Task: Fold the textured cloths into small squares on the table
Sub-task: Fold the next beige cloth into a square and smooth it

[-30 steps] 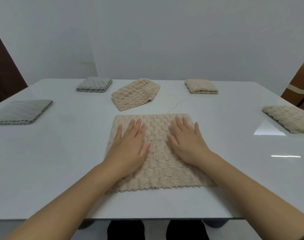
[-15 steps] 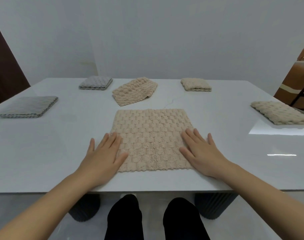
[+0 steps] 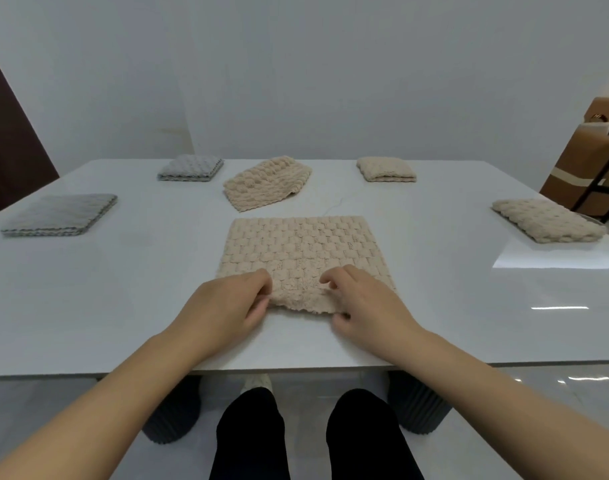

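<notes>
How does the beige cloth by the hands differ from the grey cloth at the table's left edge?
The beige cloth has its near edge pinched by the left hand and right hand; the grey cloth lies untouched. The grey cloth shows stacked folded layers at its edge; the beige cloth lies spread out. Both have the same bumpy texture.

Soft, even, fairly bright indoor light. Window glare streaks the glossy white table at right. Shadows are faint. Wide-angle distortion bends the edges; overall slightly soft focus.
</notes>
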A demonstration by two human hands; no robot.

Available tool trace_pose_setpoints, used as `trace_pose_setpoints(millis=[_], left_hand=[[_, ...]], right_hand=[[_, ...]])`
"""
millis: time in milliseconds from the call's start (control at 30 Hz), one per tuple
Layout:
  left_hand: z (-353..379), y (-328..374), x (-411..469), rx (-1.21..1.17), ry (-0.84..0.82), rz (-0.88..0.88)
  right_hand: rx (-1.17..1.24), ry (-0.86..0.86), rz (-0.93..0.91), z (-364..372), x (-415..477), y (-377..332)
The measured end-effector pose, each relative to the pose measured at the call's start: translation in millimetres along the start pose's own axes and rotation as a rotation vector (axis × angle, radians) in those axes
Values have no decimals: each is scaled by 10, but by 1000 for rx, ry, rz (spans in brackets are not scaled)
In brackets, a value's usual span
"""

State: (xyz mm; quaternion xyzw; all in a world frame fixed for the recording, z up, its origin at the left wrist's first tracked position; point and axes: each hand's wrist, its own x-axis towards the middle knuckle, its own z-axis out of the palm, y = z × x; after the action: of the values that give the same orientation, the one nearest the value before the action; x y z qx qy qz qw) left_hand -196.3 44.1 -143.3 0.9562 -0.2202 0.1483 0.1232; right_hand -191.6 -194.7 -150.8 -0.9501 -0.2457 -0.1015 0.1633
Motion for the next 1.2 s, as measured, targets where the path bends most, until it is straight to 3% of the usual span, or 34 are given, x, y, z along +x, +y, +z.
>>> trace_pose_setpoints(millis=[100,200,367,567,700,1000,1200], left_hand=[[-11,-139,-77,-30,-37,-18],[-66,-314,-152,-119,-53,-103],[-121,-527,-120,-455,21,-365],[-90,-654,196,-713,154,-492],[-31,-781,533,-610,208,-544],[220,-1039,1240,-281,214,-579],[500,-1217,1403,-89,156,-522]], right_hand=[[-9,2,88,-73,0,164],[145,16,175,-207,6,328],[414,40,311,-377,99,590],[616,45,404,-358,344,876],[677,122,442,-315,629,1012],[419,195,486,-104,1342,1268],[237,138,496,127,1559,1400]])
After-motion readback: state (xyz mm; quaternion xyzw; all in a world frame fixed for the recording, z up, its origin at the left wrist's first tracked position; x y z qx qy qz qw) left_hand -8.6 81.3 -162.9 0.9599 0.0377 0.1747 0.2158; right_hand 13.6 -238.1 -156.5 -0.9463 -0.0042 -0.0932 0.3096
